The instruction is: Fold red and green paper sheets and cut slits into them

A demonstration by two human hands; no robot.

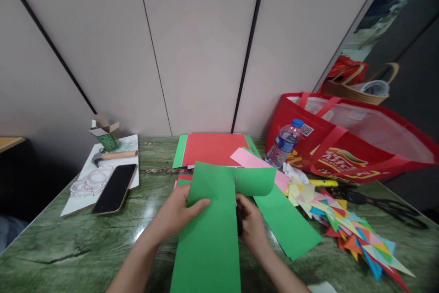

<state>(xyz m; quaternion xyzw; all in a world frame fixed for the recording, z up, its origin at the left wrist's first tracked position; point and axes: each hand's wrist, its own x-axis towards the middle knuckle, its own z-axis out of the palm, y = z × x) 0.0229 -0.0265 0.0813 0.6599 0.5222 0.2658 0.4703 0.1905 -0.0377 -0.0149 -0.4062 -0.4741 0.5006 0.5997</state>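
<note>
At the near middle of the worktop (68,247) lies a paper sheet (209,233), with scissors (239,220) at its right edge, a cut strip (288,224) just right of them and a paper stack (212,149) behind. To the left, a board (77,204) carries a phone (115,189), with bracelets (91,181) to its left and a hammer (115,156) and small box (104,133) behind. To the right, a bottle (284,143) rests against a bag (360,146), with a pile of paper triangles (346,226) before the bag.
</note>
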